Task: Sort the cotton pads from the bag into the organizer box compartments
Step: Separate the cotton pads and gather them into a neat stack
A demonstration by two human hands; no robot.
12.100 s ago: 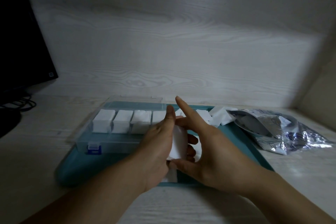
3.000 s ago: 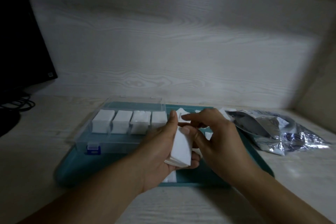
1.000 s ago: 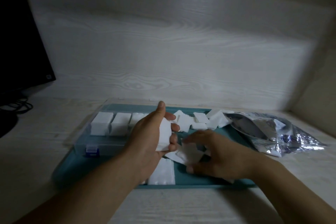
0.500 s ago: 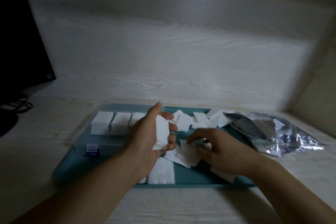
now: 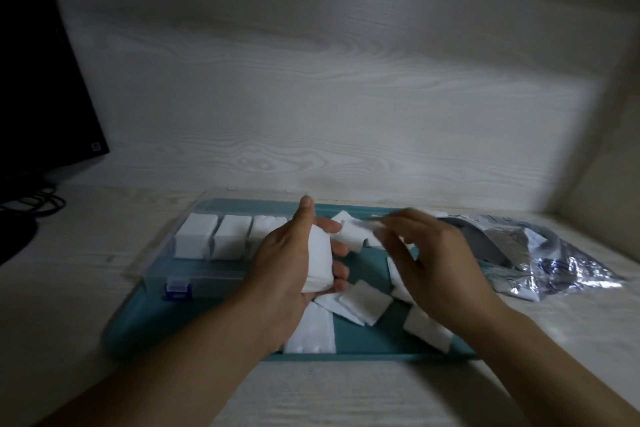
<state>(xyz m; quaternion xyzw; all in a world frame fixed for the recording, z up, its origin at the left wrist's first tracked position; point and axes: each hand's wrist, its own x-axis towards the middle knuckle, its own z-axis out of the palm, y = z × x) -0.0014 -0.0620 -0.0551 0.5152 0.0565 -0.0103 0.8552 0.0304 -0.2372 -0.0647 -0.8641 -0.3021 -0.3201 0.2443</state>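
Head view. Left hand (image 5: 294, 263) grips a stack of cotton pads (image 5: 318, 262) upright over the teal tray (image 5: 374, 348): thumb along the near face, fingers (image 5: 337, 250) curled round the far edge. Right hand (image 5: 433, 256) is raised beside the stack and motion-blurred. It seems to pinch a single pad (image 5: 367, 224) at thumb and forefinger, but the blur leaves this grip uncertain.

Organizer box (image 5: 207, 263) sits on the left part of the tray, lid open. Its three visible compartments, counted from the left, are each packed with pads (image 5: 195, 236); anything further right is hidden behind the left hand. Loose pads (image 5: 363, 302) lie scattered flat on the tray between and under the hands, more at the tray's far edge. The foil bag (image 5: 540, 260) lies on the tabletop (image 5: 69, 288) just right of the tray, mouth toward it. A dark monitor (image 5: 41, 80) is at far left.

Judgement: step in hand is gathering singles into the held stack before loading a compartment.

- Lay each pad flat against the stack's open face, corners squared; a skewed pad would likely catch on a compartment divider.
- Keep left grip light; cotton compresses and a squeezed stack would fan out.
- Take the overlapping loose pads one at a time, top one first.
- Stop stacking at roughly the height of the filled compartments.
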